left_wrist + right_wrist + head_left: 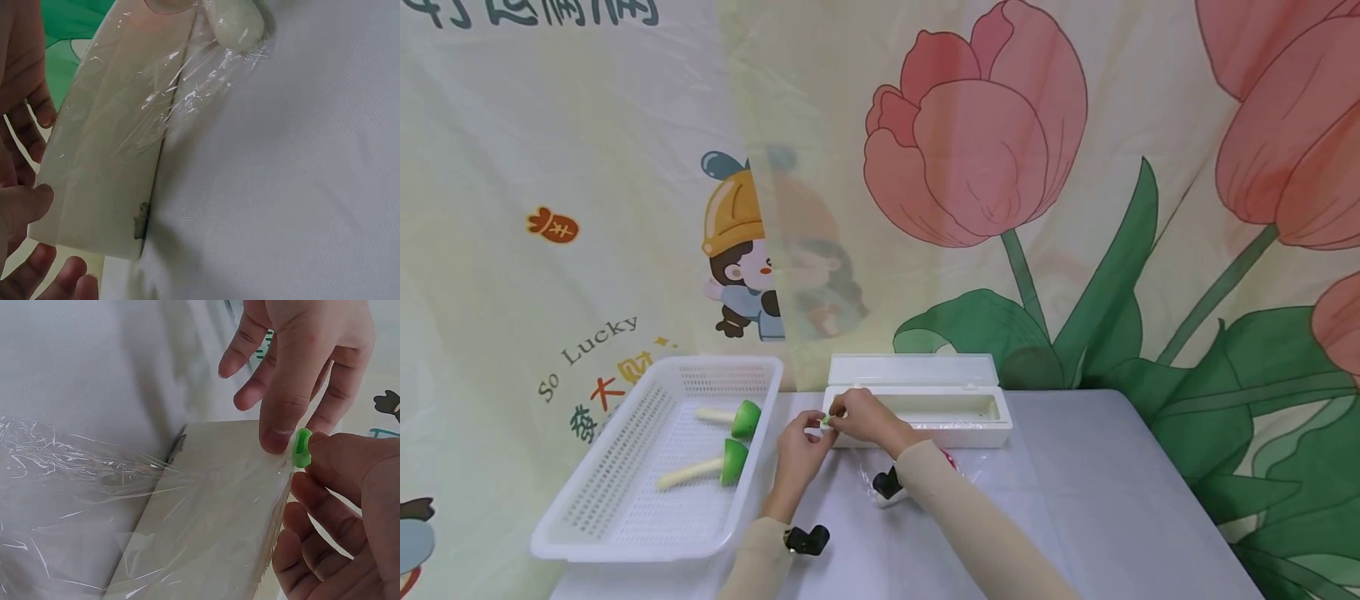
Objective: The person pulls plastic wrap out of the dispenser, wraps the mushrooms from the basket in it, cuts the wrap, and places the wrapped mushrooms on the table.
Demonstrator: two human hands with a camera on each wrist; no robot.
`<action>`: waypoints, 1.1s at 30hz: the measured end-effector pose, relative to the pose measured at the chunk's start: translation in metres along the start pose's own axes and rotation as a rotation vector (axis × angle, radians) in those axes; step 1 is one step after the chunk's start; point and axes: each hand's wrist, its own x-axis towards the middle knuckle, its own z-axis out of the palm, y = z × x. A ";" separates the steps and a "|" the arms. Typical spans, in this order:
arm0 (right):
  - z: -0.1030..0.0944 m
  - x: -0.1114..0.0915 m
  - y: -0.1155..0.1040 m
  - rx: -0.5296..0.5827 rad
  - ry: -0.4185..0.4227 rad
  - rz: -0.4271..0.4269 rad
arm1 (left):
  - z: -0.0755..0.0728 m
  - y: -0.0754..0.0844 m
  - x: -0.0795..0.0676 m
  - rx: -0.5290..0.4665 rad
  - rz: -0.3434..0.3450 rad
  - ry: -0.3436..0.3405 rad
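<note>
A long white cling film box with its lid raised stands on the table. Clear film hangs over its front onto the tabletop. At the box's left end, my right hand pinches a small green slider between thumb and fingers. My left hand grips the same corner, its thumb pressing the film beside the slider. A white-stemmed toy lies under the film in front of the box; in the head view my right sleeve partly covers it and its red part.
To the left, a white plastic basket holds two green-capped toy mushrooms with pale stems. A printed curtain hangs behind the table. White cloth covers the tabletop right of my arms.
</note>
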 end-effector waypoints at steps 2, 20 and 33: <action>0.001 0.000 0.000 -0.001 0.000 0.002 | 0.000 -0.002 -0.001 -0.014 0.000 -0.004; 0.003 0.001 0.007 0.022 0.015 0.021 | -0.002 -0.010 -0.002 -0.094 0.022 -0.064; -0.001 -0.003 0.007 0.067 0.029 0.063 | 0.000 -0.010 -0.002 -0.062 -0.067 -0.095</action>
